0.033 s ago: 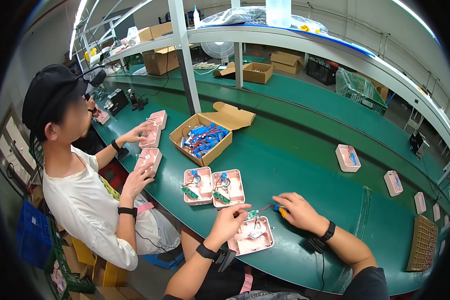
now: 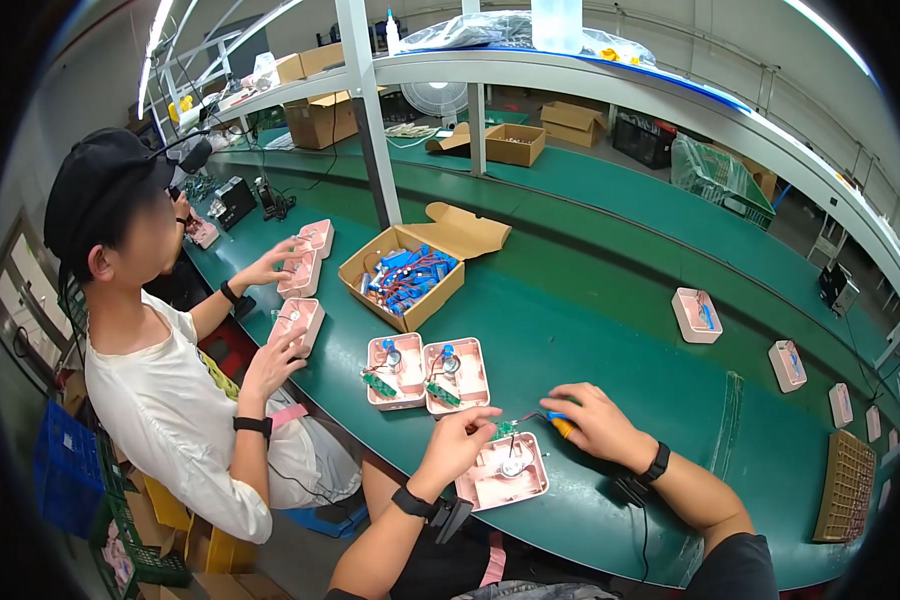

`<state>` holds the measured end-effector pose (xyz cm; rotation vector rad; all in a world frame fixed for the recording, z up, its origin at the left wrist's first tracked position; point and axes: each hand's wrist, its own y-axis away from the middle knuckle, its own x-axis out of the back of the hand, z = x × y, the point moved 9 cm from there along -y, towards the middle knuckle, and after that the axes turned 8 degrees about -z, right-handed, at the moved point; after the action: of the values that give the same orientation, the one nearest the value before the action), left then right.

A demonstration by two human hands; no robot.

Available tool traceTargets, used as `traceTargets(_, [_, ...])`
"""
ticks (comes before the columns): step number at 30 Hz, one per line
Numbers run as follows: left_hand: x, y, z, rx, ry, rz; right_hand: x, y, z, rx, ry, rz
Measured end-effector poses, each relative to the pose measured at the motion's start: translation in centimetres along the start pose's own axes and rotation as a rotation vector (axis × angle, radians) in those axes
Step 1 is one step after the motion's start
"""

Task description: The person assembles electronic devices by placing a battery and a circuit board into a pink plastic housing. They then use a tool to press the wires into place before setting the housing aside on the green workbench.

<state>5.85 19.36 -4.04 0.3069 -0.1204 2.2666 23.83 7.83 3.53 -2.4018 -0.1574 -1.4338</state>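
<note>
My left hand (image 2: 458, 445) is closed in a pinch at the edge of a small green circuit board (image 2: 505, 431). The board sits over the far rim of an open pink plastic case (image 2: 505, 484), which has a round silver part inside. To its right my right hand (image 2: 602, 428) is wrapped round a small tool with a yellow-and-blue handle (image 2: 564, 427); its tip is too small to make out. Thin dark red wires (image 2: 533, 414) stretch between the board and the right fingers. Beyond my left hand two pink cases (image 2: 397, 372) hold green boards, round parts and wires.
An open cardboard box (image 2: 410, 318) of blue wired battery packs stands farther back. At my left a co-worker (image 2: 170, 370) handles pink cases (image 2: 298, 322). More pink cases (image 2: 696, 316) line the right side, near a brown gridded tray (image 2: 845, 490). A metal shelf post (image 2: 370, 130) rises behind.
My right hand and the yellow-and-blue tool have shifted very slightly. The co-worker's near arm and the pink case by it have moved a little. My left hand looks still.
</note>
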Motion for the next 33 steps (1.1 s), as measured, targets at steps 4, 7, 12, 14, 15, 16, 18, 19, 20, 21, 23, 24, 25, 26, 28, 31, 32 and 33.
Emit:
traceTargets(4, [-0.6, -0.2, -1.4, 0.092, 0.266, -0.036, -0.3, -1.9, -3.4, 0.268, 0.09, 0.031])
traceTargets(7, [-0.8, 0.0, -0.9, 0.126, 0.382, -0.046, -1.6, -2.3, -3.5, 0.301, 0.038, -0.032])
traceTargets(12, [-0.6, 1.0, -0.2, 0.088, 0.291, -0.042, -2.1, -2.4, -2.7, 0.24, -0.046, -0.079])
traceTargets(14, [-0.9, 2.4, 0.3, 0.071, 0.212, -0.037, -2.0, -2.4, -2.8, 0.239, -0.052, -0.069])
traceTargets(15, [-0.7, 4.5, 1.5, 0.06, -0.07, 0.053, -1.7, -2.2, -2.8, 0.23, -0.035, -0.042])
traceTargets(16, [-0.5, 6.7, 3.4, 0.042, -0.356, 0.137, -1.4, -2.1, -3.1, 0.22, -0.014, -0.011])
traceTargets(18, [-0.3, 8.9, 4.9, 0.039, -0.64, 0.226, -1.4, -2.1, -3.7, 0.218, -0.004, 0.009])
traceTargets(19, [-0.9, 9.3, 4.7, 0.056, -0.649, 0.216, -1.3, -1.9, -3.5, 0.183, -0.008, 0.035])
traceTargets(20, [-1.4, 9.5, 4.5, 0.072, -0.658, 0.206, -1.1, -1.7, -3.2, 0.148, -0.01, 0.06])
traceTargets(21, [-1.7, 9.7, 4.2, 0.089, -0.667, 0.199, -0.9, -1.4, -2.8, 0.114, -0.011, 0.084])
traceTargets(23, [-1.8, 9.7, 3.9, 0.087, -0.653, 0.191, -0.2, -1.0, -2.0, 0.077, -0.038, 0.12])
traceTargets(24, [-1.8, 9.6, 3.9, 0.074, -0.646, 0.18, 0.5, -0.8, -1.4, 0.038, -0.057, 0.168])
traceTargets(25, [-2.0, 9.5, 3.9, 0.058, -0.639, 0.169, 1.1, -0.6, -0.9, -0.003, -0.076, 0.218])
traceTargets(26, [-2.1, 9.4, 3.7, 0.057, -0.637, 0.169, 1.3, -0.7, -0.9, -0.004, -0.074, 0.216])
traceTargets(28, [-2.6, 9.0, 3.6, -0.021, -0.618, 0.169, 1.4, -1.0, -1.0, -0.01, -0.056, 0.172])
traceTargets(31, [-2.7, 8.3, 3.0, -0.077, -0.521, 0.153, 0.6, -1.5, -1.2, 0.031, -0.143, 0.073])
traceTargets(32, [-2.6, 8.0, 2.7, -0.088, -0.433, 0.136, -0.3, -1.7, -1.5, 0.076, -0.244, -0.009])
traceTargets(33, [-2.6, 7.7, 2.4, -0.098, -0.346, 0.119, -1.1, -1.8, -2.0, 0.121, -0.345, -0.091])
